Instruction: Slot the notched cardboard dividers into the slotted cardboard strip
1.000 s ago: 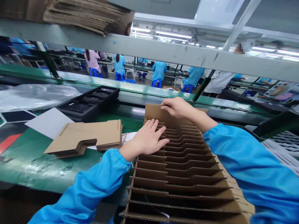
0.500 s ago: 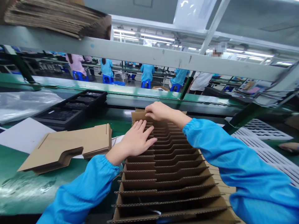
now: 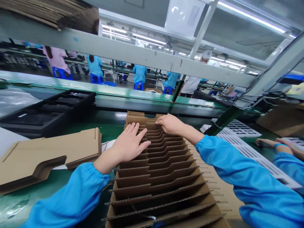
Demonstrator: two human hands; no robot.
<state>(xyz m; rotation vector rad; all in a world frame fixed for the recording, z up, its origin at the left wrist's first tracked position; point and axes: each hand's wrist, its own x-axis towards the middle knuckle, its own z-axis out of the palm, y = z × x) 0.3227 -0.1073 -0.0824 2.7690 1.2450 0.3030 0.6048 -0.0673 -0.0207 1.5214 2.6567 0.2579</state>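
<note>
A long row of brown cardboard dividers (image 3: 171, 174) stands upright in slots in front of me, running away toward the far side of the bench. My left hand (image 3: 129, 144) lies palm down across the left top edges of the farther dividers, fingers spread and holding nothing. At the far end, my right hand (image 3: 169, 123) is closed, its fingertips pinching the top edge of a cardboard divider (image 3: 152, 121). Its thumb is partly hidden. More cardboard pieces stand close together behind that one.
Left of the row lies a stack of notched cardboard sheets (image 3: 78, 144) on the green bench (image 3: 21, 209). Behind it sit a black tray (image 3: 52, 109) and clear plastic film (image 3: 16, 101). White slotted panels (image 3: 247, 152) lie to the right, near a co-worker's hands (image 3: 282, 145).
My right hand has dropped slightly at the far end of the row and moved to the right relative to my left hand. The whole view has swung to the right.
</note>
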